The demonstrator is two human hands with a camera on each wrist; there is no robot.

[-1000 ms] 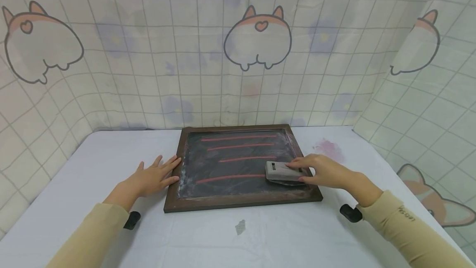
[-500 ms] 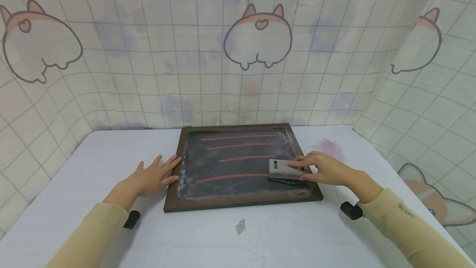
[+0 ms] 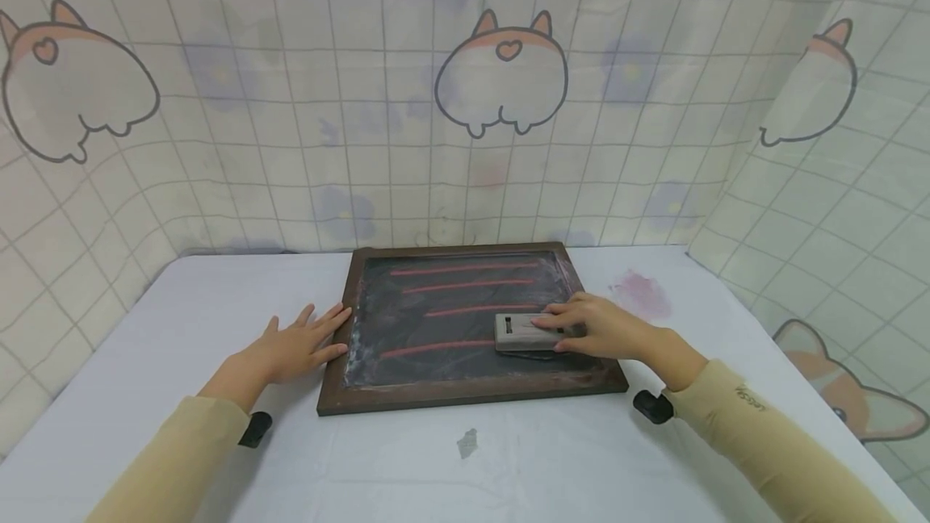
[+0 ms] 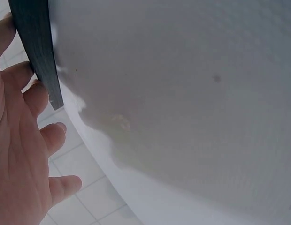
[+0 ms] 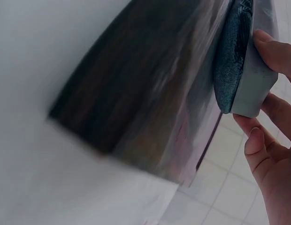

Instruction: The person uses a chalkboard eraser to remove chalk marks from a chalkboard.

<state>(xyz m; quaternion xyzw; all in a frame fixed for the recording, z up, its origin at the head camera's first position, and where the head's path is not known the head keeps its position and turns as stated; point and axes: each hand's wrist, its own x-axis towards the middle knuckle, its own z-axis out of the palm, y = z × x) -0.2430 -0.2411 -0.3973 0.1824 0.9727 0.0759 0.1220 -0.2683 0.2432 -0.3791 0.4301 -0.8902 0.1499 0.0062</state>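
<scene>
A dark chalkboard point(image 3: 465, 321) in a brown wooden frame lies flat on the white table point(image 3: 182, 313), with several red chalk lines point(image 3: 465, 269) across it. My right hand point(image 3: 592, 328) grips a grey eraser point(image 3: 519, 332) and presses it on the board's lower right part, at the end of the lowest line. In the right wrist view the eraser point(image 5: 244, 70) shows its dark felt against the board point(image 5: 150, 93), fingers curled round it. My left hand point(image 3: 298, 344) lies flat on the table, fingertips touching the frame's left edge point(image 4: 35, 47).
A small grey smudge point(image 3: 467, 443) marks the tablecloth in front of the board, and a pink stain point(image 3: 639, 294) lies to its right. Patterned curtain walls close off the back and both sides of the table.
My right hand has slid the eraser leftward along the lowest chalk line, shortening the line's right end. The left hand has stayed in place.
</scene>
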